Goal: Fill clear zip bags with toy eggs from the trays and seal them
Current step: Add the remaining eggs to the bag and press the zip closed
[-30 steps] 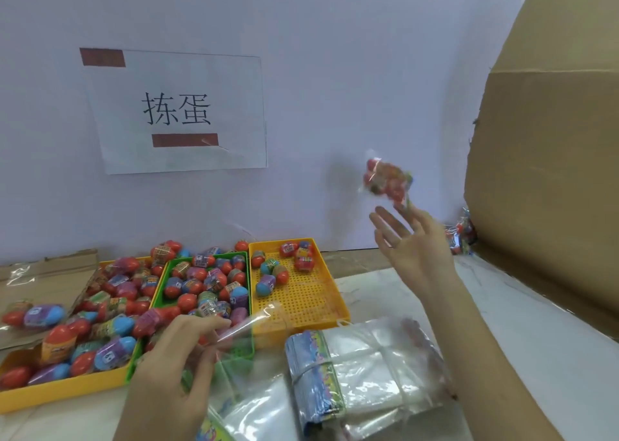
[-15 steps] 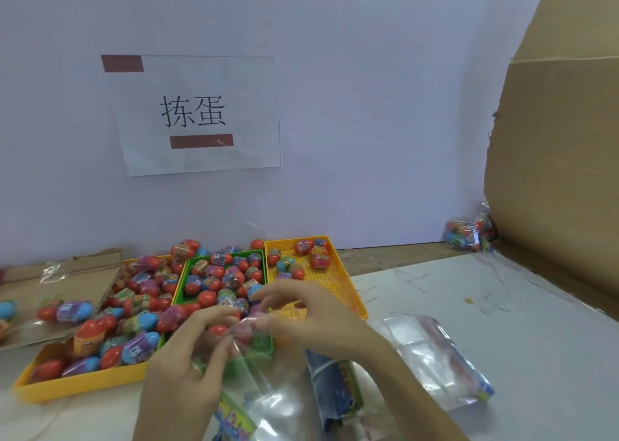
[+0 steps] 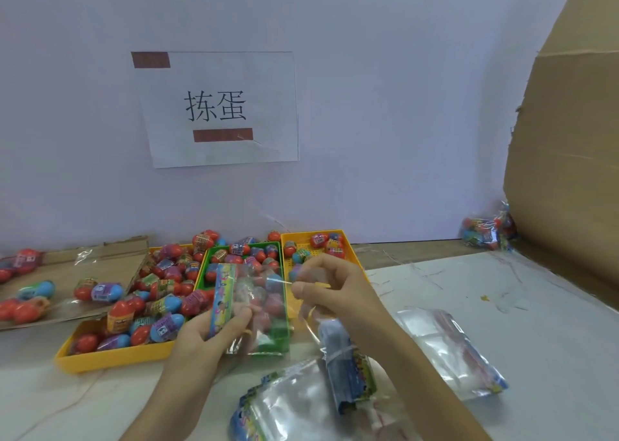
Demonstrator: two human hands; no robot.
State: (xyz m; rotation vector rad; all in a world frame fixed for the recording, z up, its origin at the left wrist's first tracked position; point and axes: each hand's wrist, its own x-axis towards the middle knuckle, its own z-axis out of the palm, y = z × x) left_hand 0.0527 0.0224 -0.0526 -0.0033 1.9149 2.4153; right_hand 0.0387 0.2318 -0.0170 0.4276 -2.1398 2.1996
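Clear plastic pinched on two sides: left fingers (image 3: 231,323) and thumb curled round the printed header strip of a clear zip bag (image 3: 264,306), right fingertips (image 3: 301,288) nipping its opposite edge. Bag held upright above the table, just in front of the green tray. Hard to tell whether empty or not, with tray eggs showing through the film. Left hand (image 3: 204,340) low and near, right hand (image 3: 335,289) a little higher.

Behind the bag, green tray (image 3: 203,271) packed with toy eggs (image 3: 239,249), mostly red and blue. Against its left side, long yellow tray (image 3: 110,358), heaped full of the same. Against its right side, second yellow tray (image 3: 316,233) with only a handful at the far end.

Under the right wrist, banded bundle of empty bags (image 3: 348,370); loose empty bags (image 3: 449,350) lying flat to either side of it.

Far left, cardboard sheet (image 3: 110,259) bearing filled bags (image 3: 97,289) of eggs. Far right, another filled bag (image 3: 485,234) against a tall cardboard panel (image 3: 569,172). On the wall, taped paper sign (image 3: 217,108).
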